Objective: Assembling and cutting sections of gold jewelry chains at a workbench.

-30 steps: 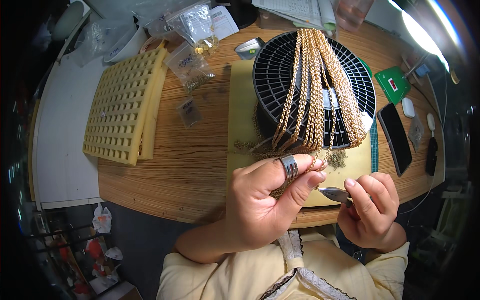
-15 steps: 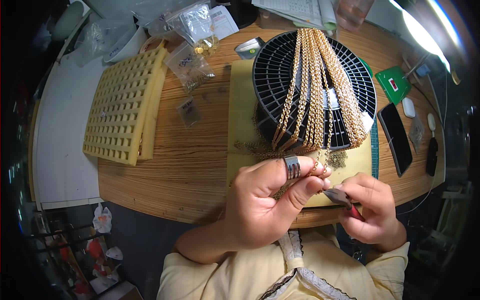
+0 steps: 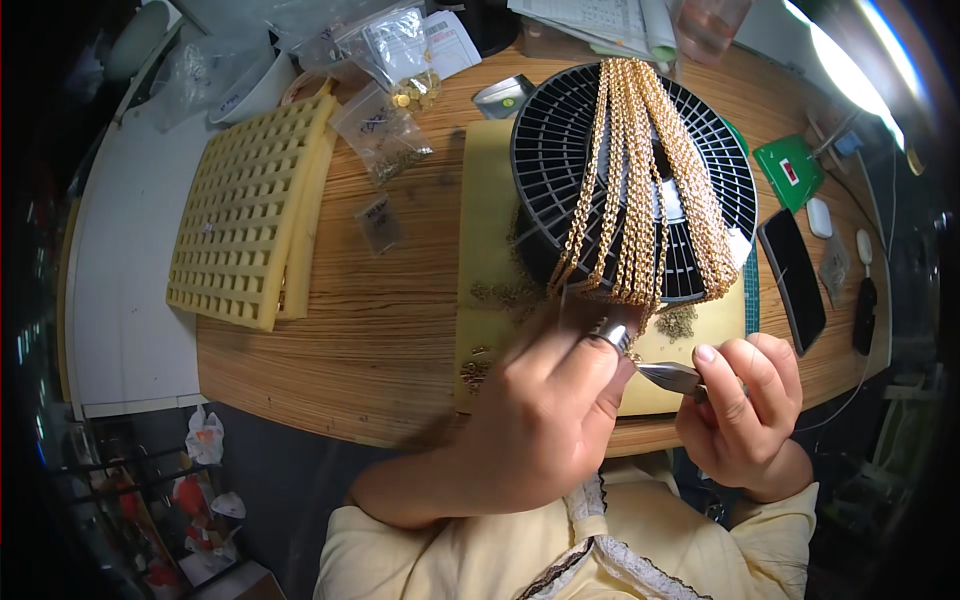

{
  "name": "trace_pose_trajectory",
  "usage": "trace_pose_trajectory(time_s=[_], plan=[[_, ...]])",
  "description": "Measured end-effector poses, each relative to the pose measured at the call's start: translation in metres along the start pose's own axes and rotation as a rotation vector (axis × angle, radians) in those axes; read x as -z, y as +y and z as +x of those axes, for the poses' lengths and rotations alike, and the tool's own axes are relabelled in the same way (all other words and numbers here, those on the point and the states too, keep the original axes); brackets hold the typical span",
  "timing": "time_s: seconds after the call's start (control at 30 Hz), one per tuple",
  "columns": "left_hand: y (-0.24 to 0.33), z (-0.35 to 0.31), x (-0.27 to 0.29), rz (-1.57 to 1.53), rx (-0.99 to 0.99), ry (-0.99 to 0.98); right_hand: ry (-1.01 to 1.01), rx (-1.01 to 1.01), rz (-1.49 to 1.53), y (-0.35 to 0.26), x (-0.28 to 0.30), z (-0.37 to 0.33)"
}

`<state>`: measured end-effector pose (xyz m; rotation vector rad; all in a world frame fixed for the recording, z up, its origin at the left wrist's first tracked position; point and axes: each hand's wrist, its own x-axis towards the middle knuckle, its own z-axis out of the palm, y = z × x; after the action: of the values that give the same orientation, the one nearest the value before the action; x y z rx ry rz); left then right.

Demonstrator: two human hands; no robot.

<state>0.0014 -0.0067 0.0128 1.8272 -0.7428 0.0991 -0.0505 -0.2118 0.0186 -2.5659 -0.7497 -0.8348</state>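
Several gold chains (image 3: 630, 180) hang over a black slotted spool (image 3: 540, 150) and run down its near side. My left hand (image 3: 545, 425) is closed just below the spool, back turned up, with the lower end of a chain at its fingers; the fingertips are mostly hidden. A slotted metal ring (image 3: 612, 333) sits on one of its fingers. My right hand (image 3: 745, 410) grips small pliers (image 3: 670, 377), whose jaws point left and meet the chain end beside my left fingers. Small metal links (image 3: 677, 322) lie heaped on the pale yellow mat (image 3: 488, 200).
A yellow foam tray (image 3: 240, 200) with rows of square slots stands at left. Plastic bags of small metal parts (image 3: 382, 135) lie behind it. Toward the right are a phone (image 3: 790, 275), a green lamp base (image 3: 785, 170) and a white case (image 3: 819, 217). More links (image 3: 475, 372) lie near the mat's left edge.
My left hand has rolled over and its fingers have moved slightly left, uncovering links on the mat. My right hand has turned, bringing the pliers' jaws nearly level. The spool has shifted slightly right.
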Motion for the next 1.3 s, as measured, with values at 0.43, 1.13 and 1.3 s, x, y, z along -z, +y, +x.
trace_pose_trajectory(time_s=[0.43, 1.13, 1.3], plan=[[0.004, -0.006, 0.005, 0.207, -0.085, -0.007, -0.022, 0.032, -0.068, -0.002, 0.001, 0.003], [0.016, -0.011, -0.004, 0.596, -0.162, 0.177, -0.189, -0.139, 0.406, -0.002, 0.007, 0.01], [0.015, -0.008, -0.002, 0.57, -0.143, 0.143, -0.123, -0.127, 0.287, -0.003, 0.003, 0.01]])
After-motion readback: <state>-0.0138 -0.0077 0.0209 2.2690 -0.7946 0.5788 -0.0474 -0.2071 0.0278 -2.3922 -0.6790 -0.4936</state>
